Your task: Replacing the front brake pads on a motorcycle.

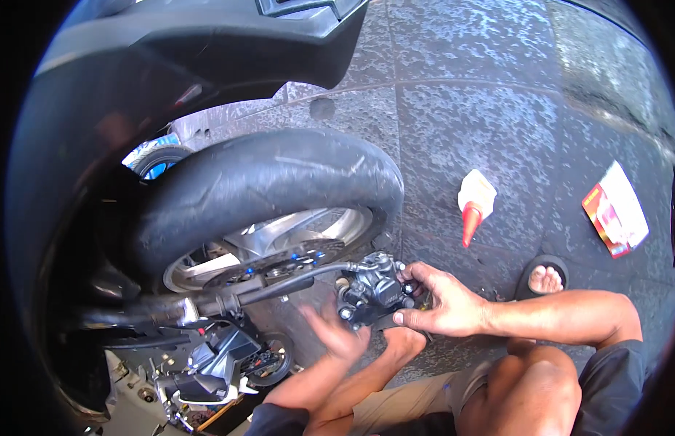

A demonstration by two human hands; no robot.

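Observation:
My right hand (450, 304) is closed on a black brake caliper (377, 287), its thumb and fingers gripping the near right side. From the caliper a dark brake hose (297, 280) runs left toward the fork leg (163, 312). My left hand (332, 328) is just left of the caliper, somewhat blurred, its fingers stretched apart with nothing seen between them. Beyond the caliper stands a motorbike wheel with a black tyre (279, 171), silver spokes and a brake disc (279, 265) dotted with blue bolts. The caliper is off the disc, apart from it.
A white bottle with a red nozzle (475, 200) lies on the dark stone floor (468, 123). Farther right is a red and white packet (615, 214). A black fender (199, 65) hangs above the wheel. Another motorbike (214, 370) stands at lower left. My sandalled foot (544, 280) rests at right.

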